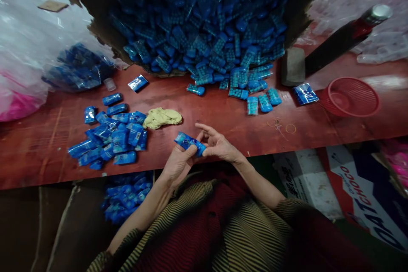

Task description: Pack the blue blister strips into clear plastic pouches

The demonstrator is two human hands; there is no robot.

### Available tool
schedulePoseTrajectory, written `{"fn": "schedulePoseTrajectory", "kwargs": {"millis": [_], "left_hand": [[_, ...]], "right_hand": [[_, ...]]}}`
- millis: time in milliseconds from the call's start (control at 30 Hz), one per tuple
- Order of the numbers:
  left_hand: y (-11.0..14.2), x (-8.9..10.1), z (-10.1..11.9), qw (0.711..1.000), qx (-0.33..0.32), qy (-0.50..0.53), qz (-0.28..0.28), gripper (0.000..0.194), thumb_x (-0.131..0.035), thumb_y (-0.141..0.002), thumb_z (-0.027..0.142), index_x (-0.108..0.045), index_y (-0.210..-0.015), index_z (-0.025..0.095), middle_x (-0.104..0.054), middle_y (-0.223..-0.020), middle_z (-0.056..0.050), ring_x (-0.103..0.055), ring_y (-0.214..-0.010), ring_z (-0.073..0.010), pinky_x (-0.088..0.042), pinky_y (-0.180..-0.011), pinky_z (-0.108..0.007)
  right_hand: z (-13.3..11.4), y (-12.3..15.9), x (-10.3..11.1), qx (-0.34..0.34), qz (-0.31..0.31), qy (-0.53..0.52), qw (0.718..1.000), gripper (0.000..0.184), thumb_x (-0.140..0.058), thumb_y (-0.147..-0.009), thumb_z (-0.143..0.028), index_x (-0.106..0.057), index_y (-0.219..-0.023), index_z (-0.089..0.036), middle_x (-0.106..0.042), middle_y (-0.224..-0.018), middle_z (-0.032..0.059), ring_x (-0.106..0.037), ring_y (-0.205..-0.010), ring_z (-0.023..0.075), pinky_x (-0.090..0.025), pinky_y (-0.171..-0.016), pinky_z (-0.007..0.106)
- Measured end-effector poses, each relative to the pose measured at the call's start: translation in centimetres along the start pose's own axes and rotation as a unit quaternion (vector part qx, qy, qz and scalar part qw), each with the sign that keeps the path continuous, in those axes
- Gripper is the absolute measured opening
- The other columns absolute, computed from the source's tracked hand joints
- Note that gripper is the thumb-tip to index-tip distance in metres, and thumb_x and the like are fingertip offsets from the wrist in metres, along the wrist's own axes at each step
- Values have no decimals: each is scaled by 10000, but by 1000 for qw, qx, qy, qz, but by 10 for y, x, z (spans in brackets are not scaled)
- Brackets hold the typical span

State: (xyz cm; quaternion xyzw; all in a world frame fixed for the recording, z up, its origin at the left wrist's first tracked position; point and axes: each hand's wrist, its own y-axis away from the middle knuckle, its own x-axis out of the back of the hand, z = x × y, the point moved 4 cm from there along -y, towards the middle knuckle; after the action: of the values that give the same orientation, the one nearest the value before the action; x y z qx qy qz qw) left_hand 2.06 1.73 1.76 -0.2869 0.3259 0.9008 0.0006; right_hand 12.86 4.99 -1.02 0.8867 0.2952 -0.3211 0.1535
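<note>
My left hand is closed on a small blue printed pack, its thumb lying across the face. At the pack's right end, the thumb and bent fingers of my right hand pinch the edge, with one finger stretched away. Both hands are just above the table's front edge. To their left lies a heap of blue wrapped packs. Behind the hands is a crumpled yellow-green lump, its kind unclear. Several clear packs with blue ends and turquoise beads lie farther back on the right.
A torn cardboard box spills many bead-filled packs onto the red table. At right are a grey block, a dark bottle-like cylinder, and a red basket. Blue sleeves lie at left; more packs sit below the edge.
</note>
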Motion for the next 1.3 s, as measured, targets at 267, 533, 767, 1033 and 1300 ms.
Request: {"fn": "schedulePoseTrajectory", "kwargs": {"millis": [267,533,767,1033,1300], "left_hand": [[-2,2,3,999,-7,27,-18,302,-735,-691,254,-653,-957,138,-715,-872,-75,-665,-915,-230,-539,-824,-370],[-5,2,-3,998,-27,59,4,348,-757,-666,260,-658,-977,143,-719,-915,-76,-655,-950,-227,-530,-852,-363],[-6,-6,-6,997,-40,63,-15,329,-712,-721,297,-665,-989,114,-724,-895,-95,-657,-951,-216,-508,-876,-333],[-8,-9,-12,991,-4,135,-5,179,-587,-833,248,-671,-942,133,-722,-953,-76,-643,-994,-167,-458,-949,-285],[-11,-8,-16,990,-30,134,24,160,-633,-798,266,-667,-900,147,-719,-924,-62,-621,-1043,-191,-443,-974,-321]], "right_hand": [[-1,2,-2,25,33,52,998,646,-696,-690,-194,-460,-1281,-303,-518,-932,-31,-537,-726,58,-490,-635,172],[2,-1,-1,27,42,60,997,685,-715,-654,-174,-457,-1280,-279,-536,-870,-38,-543,-703,61,-484,-674,181],[6,1,2,65,130,138,980,628,-710,-683,-295,-478,-1265,-250,-517,-869,-24,-502,-698,83,-468,-644,200],[-5,3,0,81,161,227,957,459,-615,-751,-278,-557,-1206,-248,-532,-823,-24,-501,-709,97,-469,-759,250],[-13,2,-13,106,161,307,932,409,-559,-793,-250,-568,-1202,-235,-617,-985,14,-563,-826,140,-479,-812,284]]}}
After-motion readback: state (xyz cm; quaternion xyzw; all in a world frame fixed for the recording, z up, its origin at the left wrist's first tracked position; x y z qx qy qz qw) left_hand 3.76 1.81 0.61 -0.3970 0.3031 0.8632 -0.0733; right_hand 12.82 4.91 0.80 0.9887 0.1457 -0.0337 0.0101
